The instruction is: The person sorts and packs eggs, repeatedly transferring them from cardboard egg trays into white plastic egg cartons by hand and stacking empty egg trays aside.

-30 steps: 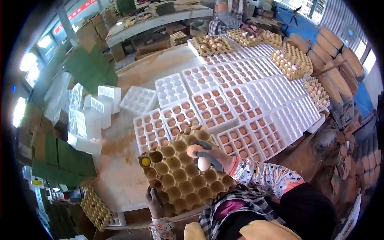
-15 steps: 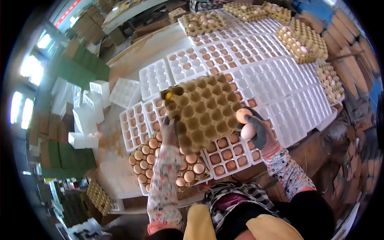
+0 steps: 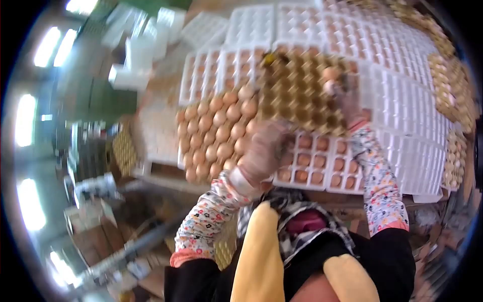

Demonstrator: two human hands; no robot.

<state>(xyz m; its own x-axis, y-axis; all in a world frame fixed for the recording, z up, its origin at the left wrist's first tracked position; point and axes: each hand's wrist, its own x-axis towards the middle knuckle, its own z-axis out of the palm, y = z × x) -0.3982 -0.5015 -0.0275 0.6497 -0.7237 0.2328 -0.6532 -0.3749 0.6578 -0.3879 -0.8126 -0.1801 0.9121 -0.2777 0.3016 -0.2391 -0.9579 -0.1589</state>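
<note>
My right hand (image 3: 348,100), in a dark-palmed glove, is closed around two eggs (image 3: 330,74) above the right side of a brown pulp egg tray (image 3: 297,95). The tray's visible cups hold no eggs, and a yellow spot (image 3: 270,59) shows at its far left corner. My left hand (image 3: 269,148) is smeared by motion near the tray's near left corner; its fingers cannot be made out. Beside it on the left lies a tray full of brown eggs (image 3: 216,131). Under and in front of the pulp tray, a white foam tray (image 3: 327,176) holds brown eggs in its cups.
Many white foam trays (image 3: 402,95) cover the table's right side. Pulp trays with eggs (image 3: 455,156) lie along the far right edge. White foam boxes (image 3: 138,53) stand at the back left. A stack of pulp trays (image 3: 124,150) is left of the table.
The view has swung left and down. My left hand has left the pulp tray's left edge and come toward me. My right hand, still with the eggs, is now over the tray's right side.
</note>
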